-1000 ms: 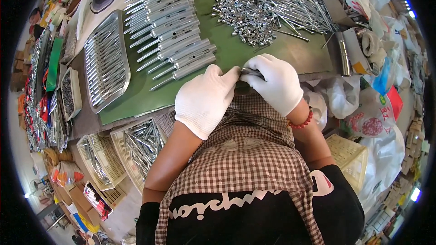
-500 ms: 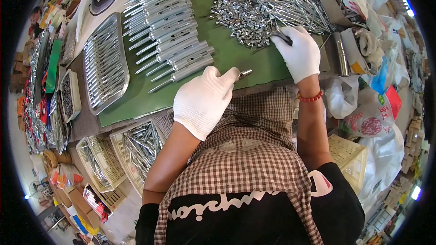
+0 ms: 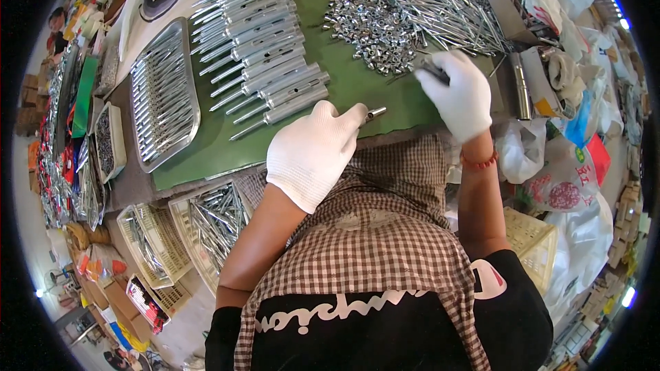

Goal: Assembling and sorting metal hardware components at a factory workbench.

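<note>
Head view: the left hand [image 3: 316, 154], in a white glove, is closed around a small metal rod [image 3: 375, 113] whose tip pokes out past the fingers, just above the near edge of the green worktop [image 3: 357, 86]. The right hand [image 3: 459, 93], also gloved, reaches to the edge of the nut pile [image 3: 375, 27], fingers curled on something dark; what it grips is too small to tell.

The step in hand looks like fetching a small part for the rod. Next would call for bringing both hands together and lining that part up with the rod's tip.

Around them: a row of finished tubes [image 3: 265, 48] to the left, a metal tray [image 3: 163, 96] of more beyond it, loose long pins [image 3: 457, 17] behind the nuts. The pins lie tangled close beside the right hand and could snag the glove.
</note>
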A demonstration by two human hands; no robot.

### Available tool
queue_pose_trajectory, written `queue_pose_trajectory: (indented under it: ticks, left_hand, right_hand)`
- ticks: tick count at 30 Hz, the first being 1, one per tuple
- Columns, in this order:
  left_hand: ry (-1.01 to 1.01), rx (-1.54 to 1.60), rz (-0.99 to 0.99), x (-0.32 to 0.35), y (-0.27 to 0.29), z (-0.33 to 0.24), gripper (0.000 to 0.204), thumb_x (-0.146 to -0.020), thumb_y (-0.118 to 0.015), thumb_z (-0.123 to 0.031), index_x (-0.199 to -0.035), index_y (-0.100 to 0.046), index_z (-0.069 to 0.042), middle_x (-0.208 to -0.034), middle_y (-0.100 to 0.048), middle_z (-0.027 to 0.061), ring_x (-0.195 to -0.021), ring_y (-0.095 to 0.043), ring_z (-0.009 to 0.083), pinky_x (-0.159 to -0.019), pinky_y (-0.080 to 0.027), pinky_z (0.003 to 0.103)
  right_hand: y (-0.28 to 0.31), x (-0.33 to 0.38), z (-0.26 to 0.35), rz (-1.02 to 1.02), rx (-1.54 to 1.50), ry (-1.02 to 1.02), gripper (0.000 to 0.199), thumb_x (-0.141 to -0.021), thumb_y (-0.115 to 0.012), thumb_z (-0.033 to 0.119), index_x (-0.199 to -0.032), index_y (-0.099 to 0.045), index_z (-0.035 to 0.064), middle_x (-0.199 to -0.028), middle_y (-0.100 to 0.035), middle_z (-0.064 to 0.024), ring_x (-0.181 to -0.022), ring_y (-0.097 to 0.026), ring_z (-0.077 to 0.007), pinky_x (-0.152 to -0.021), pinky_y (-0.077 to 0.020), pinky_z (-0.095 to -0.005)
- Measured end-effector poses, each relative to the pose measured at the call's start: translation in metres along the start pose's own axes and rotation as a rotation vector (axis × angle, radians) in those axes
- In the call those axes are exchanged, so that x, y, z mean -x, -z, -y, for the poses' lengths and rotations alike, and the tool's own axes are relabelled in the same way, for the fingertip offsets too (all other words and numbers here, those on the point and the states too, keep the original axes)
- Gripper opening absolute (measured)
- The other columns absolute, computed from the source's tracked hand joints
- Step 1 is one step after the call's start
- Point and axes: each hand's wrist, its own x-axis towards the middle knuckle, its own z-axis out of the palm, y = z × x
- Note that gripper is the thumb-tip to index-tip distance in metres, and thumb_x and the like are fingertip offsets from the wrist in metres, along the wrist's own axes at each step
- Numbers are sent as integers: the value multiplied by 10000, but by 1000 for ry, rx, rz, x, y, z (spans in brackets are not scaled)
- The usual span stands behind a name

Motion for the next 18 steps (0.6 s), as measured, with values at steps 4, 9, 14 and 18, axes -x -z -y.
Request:
queue_pose_trajectory:
  ticks: [4,9,14,18]
  left_hand:
    - [-7,-5,6,0,1,-3,216,-892,-535,-239,-1101,-590,-222,-816,-554,90,-678,-599,287,-589,-486,394]
    - [-43,0,-7,0,2,-1,221,-873,-539,-197,-1089,-585,-181,-823,-568,116,-650,-631,301,-553,-519,409]
    - [-38,4,-1,0,0,0,253,-877,-548,-215,-1123,-591,-177,-836,-575,113,-653,-636,292,-551,-519,405]
    - [-21,8,11,1,0,1,277,-890,-520,-224,-1157,-588,-203,-844,-555,94,-673,-606,282,-586,-493,384]
  right_hand:
    - [7,24,38,169,-283,67,115,-786,-695,148,-867,-679,68,-808,-620,-73,-705,-626,-215,-645,-497,-301]
    - [-16,35,43,125,-228,206,99,-747,-708,134,-833,-676,98,-803,-615,-66,-710,-623,-262,-613,-502,-345]
    - [-18,35,48,71,-91,279,60,-738,-696,129,-779,-653,117,-795,-609,-64,-699,-612,-285,-600,-499,-382]
    - [-17,33,46,172,-128,171,73,-747,-693,143,-796,-646,115,-777,-599,-79,-689,-606,-292,-589,-486,-392]
